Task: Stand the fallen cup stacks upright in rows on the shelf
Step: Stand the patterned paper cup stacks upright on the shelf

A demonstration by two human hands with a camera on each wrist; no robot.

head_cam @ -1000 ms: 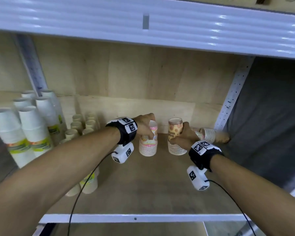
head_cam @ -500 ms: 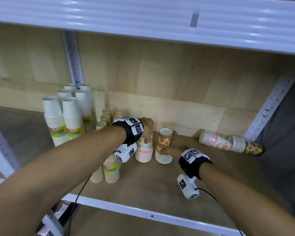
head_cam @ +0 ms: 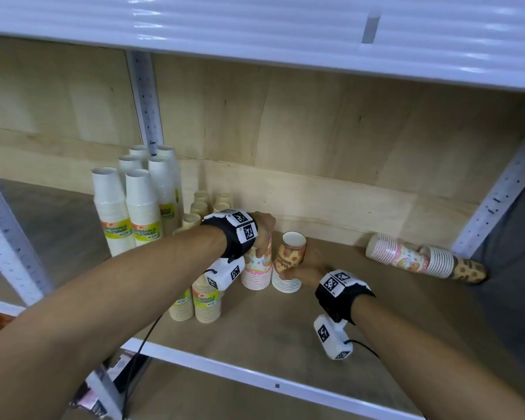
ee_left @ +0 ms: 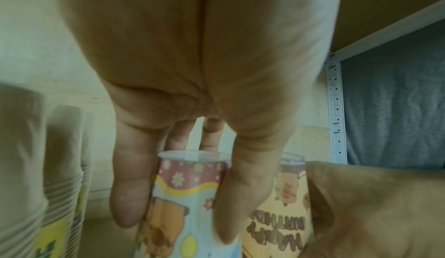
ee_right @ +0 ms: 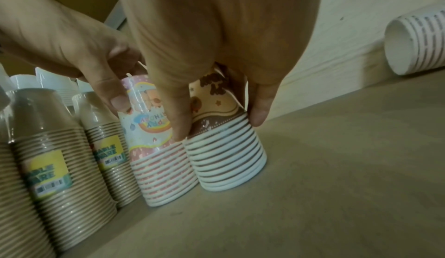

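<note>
Two patterned cup stacks stand rims-down side by side on the wooden shelf [head_cam: 331,334]. My left hand [head_cam: 262,234] grips the pink flowered stack [head_cam: 256,272] from above, fingers round its top [ee_left: 190,186]. My right hand [head_cam: 306,266] holds the orange birthday stack [head_cam: 288,259] from the right side, fingers down its wall [ee_right: 216,129]. Against the back wall at the right, a pink stack [head_cam: 394,254] and a brown spotted stack [head_cam: 455,265] lie fallen on their sides; the pink one's open rim [ee_right: 414,41] shows in the right wrist view.
Tall white cup stacks [head_cam: 131,207] stand at the back left. Beige stacks with yellow labels [head_cam: 205,301] stand in rows just left of my left hand. A white upright [head_cam: 494,201] bounds the shelf at the right; a white rail [head_cam: 255,380] runs along the front edge.
Both hands have slid their upright stacks leftward, close to the beige row. The two stacks now stand nearly touching. The fallen stacks at the right have not moved.
</note>
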